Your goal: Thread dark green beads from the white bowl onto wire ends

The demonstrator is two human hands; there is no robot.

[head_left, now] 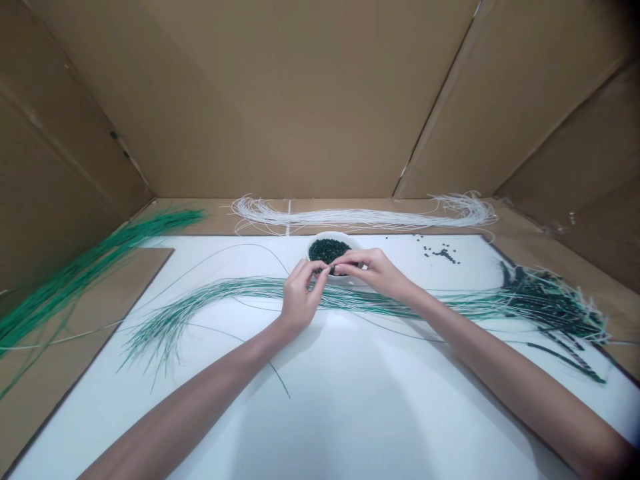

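Strands of green (100, 260) lie leftmost; left hand (299, 299) and right hand (374, 269) meet, each grip pinching at a tiny dark bead (333, 269) over the bowl (351, 241), likely so drops fall back inside; beaded ends (550, 303) lie rightmost.

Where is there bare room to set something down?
Widest: the board between the forearms, nearer than the strands. Smaller: between bowl and loose beads. Crowded: far right, with beaded ends; also where left hand and right hand meet.
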